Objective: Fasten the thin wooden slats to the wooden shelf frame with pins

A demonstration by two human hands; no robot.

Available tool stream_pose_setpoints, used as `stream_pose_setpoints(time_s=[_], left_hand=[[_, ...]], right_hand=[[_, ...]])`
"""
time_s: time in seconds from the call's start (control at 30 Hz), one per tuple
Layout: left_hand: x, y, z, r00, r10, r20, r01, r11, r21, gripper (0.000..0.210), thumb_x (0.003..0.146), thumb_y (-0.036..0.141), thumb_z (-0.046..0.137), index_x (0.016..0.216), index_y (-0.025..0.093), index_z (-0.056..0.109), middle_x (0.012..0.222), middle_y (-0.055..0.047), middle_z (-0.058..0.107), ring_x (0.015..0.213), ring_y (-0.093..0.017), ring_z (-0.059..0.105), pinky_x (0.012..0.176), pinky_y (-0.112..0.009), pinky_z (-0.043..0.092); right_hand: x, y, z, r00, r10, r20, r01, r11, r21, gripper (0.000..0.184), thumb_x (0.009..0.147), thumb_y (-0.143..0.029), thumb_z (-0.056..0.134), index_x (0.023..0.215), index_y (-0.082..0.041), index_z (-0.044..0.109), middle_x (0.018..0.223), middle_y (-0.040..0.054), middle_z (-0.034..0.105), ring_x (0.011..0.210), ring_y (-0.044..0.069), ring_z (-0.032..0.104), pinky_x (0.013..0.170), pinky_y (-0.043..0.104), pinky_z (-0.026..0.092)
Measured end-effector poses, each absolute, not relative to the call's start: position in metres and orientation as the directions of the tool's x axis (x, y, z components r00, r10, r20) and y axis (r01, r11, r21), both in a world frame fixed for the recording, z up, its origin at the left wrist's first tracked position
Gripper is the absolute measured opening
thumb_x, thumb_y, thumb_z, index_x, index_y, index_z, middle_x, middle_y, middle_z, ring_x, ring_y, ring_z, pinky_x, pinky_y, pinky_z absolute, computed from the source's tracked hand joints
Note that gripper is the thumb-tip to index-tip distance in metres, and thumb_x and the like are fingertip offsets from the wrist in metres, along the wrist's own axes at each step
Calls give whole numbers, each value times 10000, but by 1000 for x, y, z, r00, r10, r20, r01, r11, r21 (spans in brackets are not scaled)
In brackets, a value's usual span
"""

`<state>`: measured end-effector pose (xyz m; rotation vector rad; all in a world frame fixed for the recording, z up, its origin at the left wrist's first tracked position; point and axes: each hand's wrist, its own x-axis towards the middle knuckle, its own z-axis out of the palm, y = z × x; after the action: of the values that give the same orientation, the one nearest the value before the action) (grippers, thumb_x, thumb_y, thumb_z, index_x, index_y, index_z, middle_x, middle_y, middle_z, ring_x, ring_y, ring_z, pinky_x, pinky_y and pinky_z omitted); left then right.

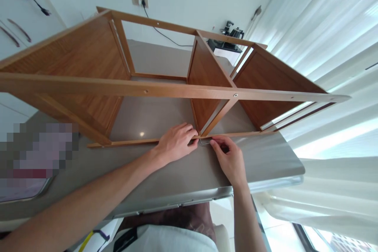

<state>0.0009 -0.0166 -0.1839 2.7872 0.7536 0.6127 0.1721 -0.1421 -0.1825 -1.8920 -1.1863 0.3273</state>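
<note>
A brown wooden shelf frame [165, 89] lies on its side on a grey table [177, 183], with panels at both ends and one between them. Where the middle panel meets the lower front rail, my left hand [179, 141] is closed on that rail, thumb in front and fingers over the top. My right hand [230, 155] is just to the right, its thumb and forefinger pinching a thin bent metal hex key [204, 142]. The key's far end reaches the rail beside my left fingertips. Whether it sits in a screw cannot be made out.
A blurred-out flat object [41, 161] lies at the table's left. Behind the frame, a black cord runs from a wall socket [139, 0], and a kettle [236, 33] stands on a dark stand. White curtains [339, 67] hang along the right side.
</note>
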Motion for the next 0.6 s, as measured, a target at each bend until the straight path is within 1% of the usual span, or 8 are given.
stream_pose_setpoints(time_s=[0.13,0.23,0.33,0.5,0.6], left_hand=[[1,-16,-184,790,512,337,433,-855,286,139,939,274,589,914,214,713,922,-16,701,937,-191,662,817,-308,546],[1,-16,-183,791,513,333,433,-854,288,139,939,273,586,918,214,711,930,-16,701,939,-192,665,820,-312,549],[0,-16,-183,790,517,330,437,-852,289,142,940,276,584,931,216,713,935,-16,699,949,-197,669,812,-317,553],[0,-16,-183,793,512,330,431,-855,290,147,943,283,583,948,218,715,943,-18,699,943,-198,666,804,-318,555],[-1,-16,-183,792,511,333,431,-855,289,148,944,289,587,960,216,715,945,-24,701,945,-200,662,810,-317,551]], right_hand=[[159,-140,-181,612,771,178,550,-253,-796,412,894,-578,607,976,-188,715,836,67,763,708,189,690,680,299,536],[154,-141,-180,625,765,158,556,-294,-777,394,863,-584,638,925,-207,737,777,49,746,677,191,661,694,312,506],[158,-143,-179,607,784,127,551,-300,-778,388,849,-578,650,927,-212,753,808,56,755,716,203,664,727,323,499],[165,-141,-181,591,805,50,479,-300,-825,344,882,-531,610,963,-226,747,904,53,784,791,208,710,764,329,523],[167,-138,-181,610,792,24,434,-309,-846,326,861,-519,635,967,-219,702,875,54,789,800,219,727,755,333,533]])
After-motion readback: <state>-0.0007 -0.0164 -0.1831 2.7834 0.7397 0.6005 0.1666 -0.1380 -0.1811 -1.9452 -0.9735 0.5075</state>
